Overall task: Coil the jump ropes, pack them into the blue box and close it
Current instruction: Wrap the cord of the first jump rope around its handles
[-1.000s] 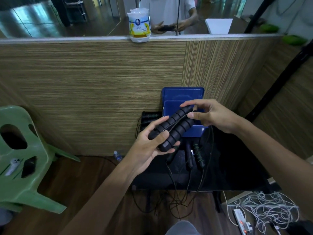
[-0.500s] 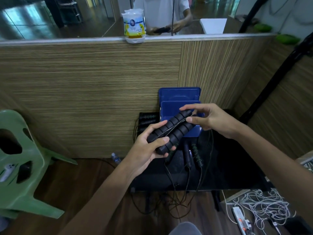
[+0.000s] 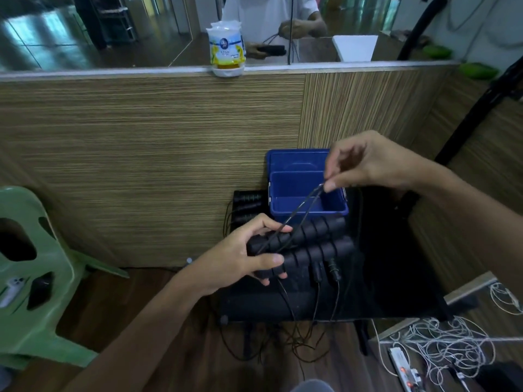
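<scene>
You have the two black foam handles (image 3: 308,244) side by side in your left hand (image 3: 240,256), fingers curled round their near ends, thumb on top. Their long axis runs from lower left to upper right, the free ends pointing toward the blue box (image 3: 307,195). From the gripped end a thin black cord (image 3: 302,210) rises as a narrow loop, up and to the right, to your right hand (image 3: 368,162), which pinches the top of the loop between thumb and fingertip, the other fingers loosely bent above it.

That loop hangs right over the open box, which stands just beyond the handles with its lid tipped up against the wooden panel (image 3: 169,165). So the right hand is the nearer one to the box, and the cord it holds lies almost along the handles' axis. Winding, I judge, means carrying the loop round the handles across that axis, not along it.

More cord trails from under the left hand down over the edge of the dark worktop (image 3: 396,278) toward the floor. Two more handles (image 3: 325,271) lie on the worktop just below the held pair, and others (image 3: 247,206) sit left of the box.
</scene>
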